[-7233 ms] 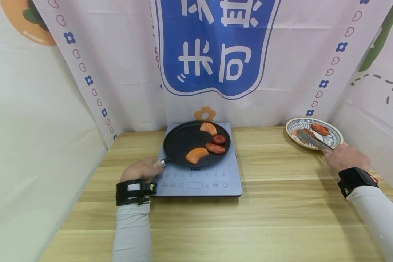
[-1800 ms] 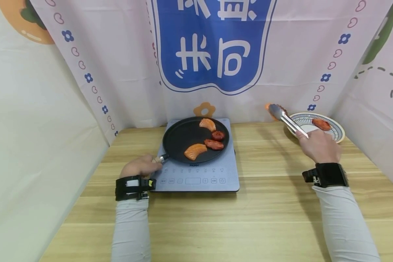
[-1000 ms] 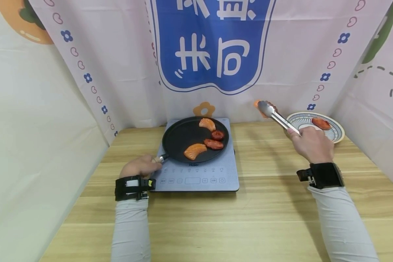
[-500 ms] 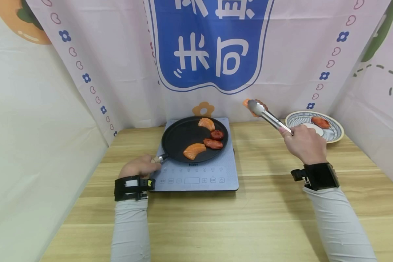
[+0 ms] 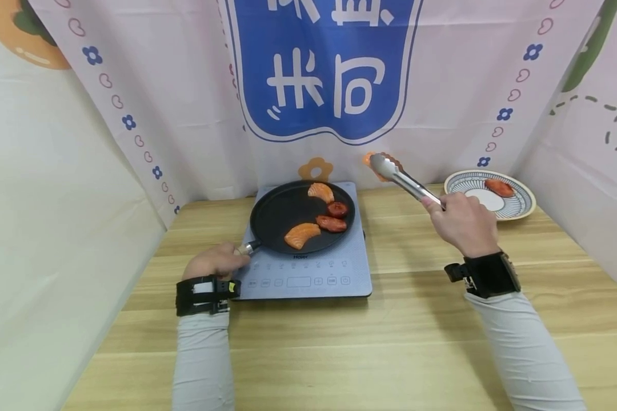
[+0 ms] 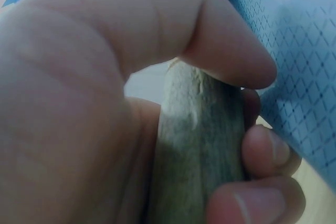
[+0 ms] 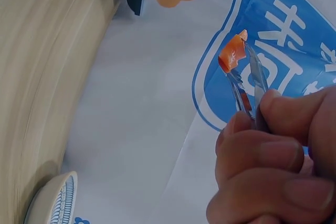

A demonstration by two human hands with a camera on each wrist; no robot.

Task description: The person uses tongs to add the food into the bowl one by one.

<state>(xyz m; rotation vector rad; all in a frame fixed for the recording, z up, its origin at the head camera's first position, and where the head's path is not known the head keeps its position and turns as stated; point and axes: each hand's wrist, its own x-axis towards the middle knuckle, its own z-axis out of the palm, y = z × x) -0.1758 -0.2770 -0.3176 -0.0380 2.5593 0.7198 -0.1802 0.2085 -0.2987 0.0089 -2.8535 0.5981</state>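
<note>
My left hand (image 5: 216, 260) grips the wooden handle (image 6: 189, 145) of a black frying pan (image 5: 277, 214), fingers curled round it. The pan sits on a grey induction cooker (image 5: 308, 288). In it lie two orange salmon slices (image 5: 302, 235) and two dark red pieces (image 5: 331, 223), along its right half. My right hand (image 5: 465, 222) holds metal tongs (image 5: 408, 184) in the air between plate and pan. An orange salmon piece (image 7: 232, 52) is pinched in the tongs' tips, with a reddish-brown part showing behind them.
A blue-patterned plate (image 5: 463, 181) with one red piece of food (image 5: 500, 188) stands at the back right of the wooden table (image 5: 308, 354). A printed cloth (image 5: 185, 114) hangs close behind the cooker, and more cloth lines both sides.
The tongs in my right hand have lifted a salmon piece off the plate and moved left toward the pan. My left hand stays on the handle. The head view has shifted slightly.
</note>
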